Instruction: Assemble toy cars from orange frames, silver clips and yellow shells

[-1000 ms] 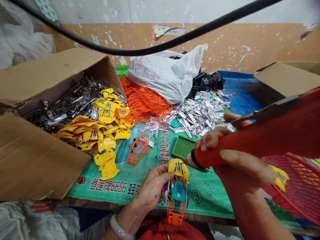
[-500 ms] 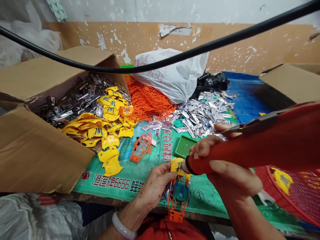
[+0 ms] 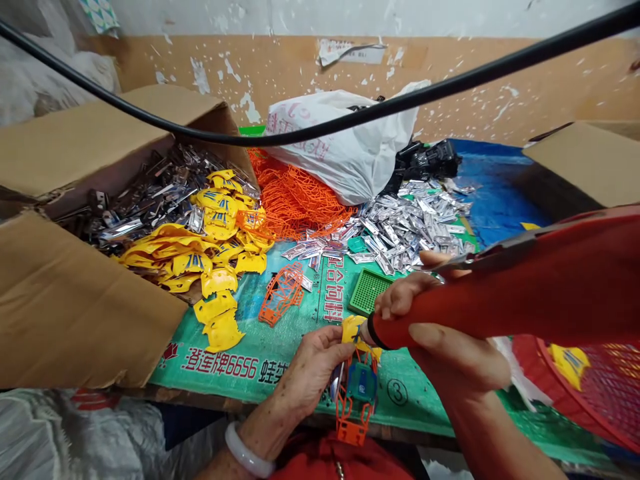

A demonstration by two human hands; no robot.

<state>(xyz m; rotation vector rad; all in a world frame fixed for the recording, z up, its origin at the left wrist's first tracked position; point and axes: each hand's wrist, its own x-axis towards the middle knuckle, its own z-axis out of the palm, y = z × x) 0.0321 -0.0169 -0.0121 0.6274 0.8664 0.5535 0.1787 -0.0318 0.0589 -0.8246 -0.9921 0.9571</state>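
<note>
My left hand (image 3: 316, 363), fingers pinched, grips a toy car body near the table's front edge. That body has a yellow panel (image 3: 351, 329) at its far end, an orange plastic frame (image 3: 353, 430) and a dark green and blue piece (image 3: 362, 383) in its middle. Wrapped round a thick red electric screwdriver (image 3: 525, 287) is my right hand (image 3: 450, 350). The tool slants down to the left, its tip end against the yellow panel. The bit itself is hidden. Just beyond the tip lies a small green basket (image 3: 369, 291).
At left, a cardboard box (image 3: 100, 300) spills dark metallic parts and yellow panels (image 3: 175, 257). Behind are orange frames (image 3: 295, 200), a white bag (image 3: 340, 147) and silver pieces (image 3: 400, 227). A red basket (image 3: 540, 380) stands right. A black cable (image 3: 210, 138) crosses in front.
The view has shifted slightly. The right hand and the screwdriver have moved a little to the left, with the tip end still on the yellow panel. The left hand's grip looks unchanged.
</note>
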